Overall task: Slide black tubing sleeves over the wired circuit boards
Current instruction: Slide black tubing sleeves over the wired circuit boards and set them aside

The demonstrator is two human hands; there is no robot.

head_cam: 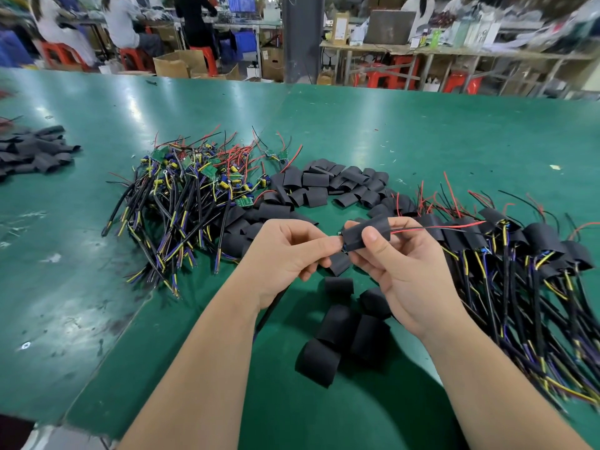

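Sleeve (366, 233): short black tube, red and black leads (431, 227) exiting right end.
Right hand (402, 271): pinches sleeve.
Left hand (285, 254): pinches board (344, 247) at sleeve's mouth.

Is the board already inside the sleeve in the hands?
Nearly in: the sleeve covers it; wires exit its right end, a tip shows left.

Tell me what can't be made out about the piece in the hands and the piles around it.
Head view:
- Circuit board inside the held sleeve: covered by the tubing and the right hand.
- Exactly where the left hand pinches its end: hidden by that hand's own fingertips.
- Sleeved pile: cut off by the right edge, blurred lower down.
- Far benches: too blurred to read.
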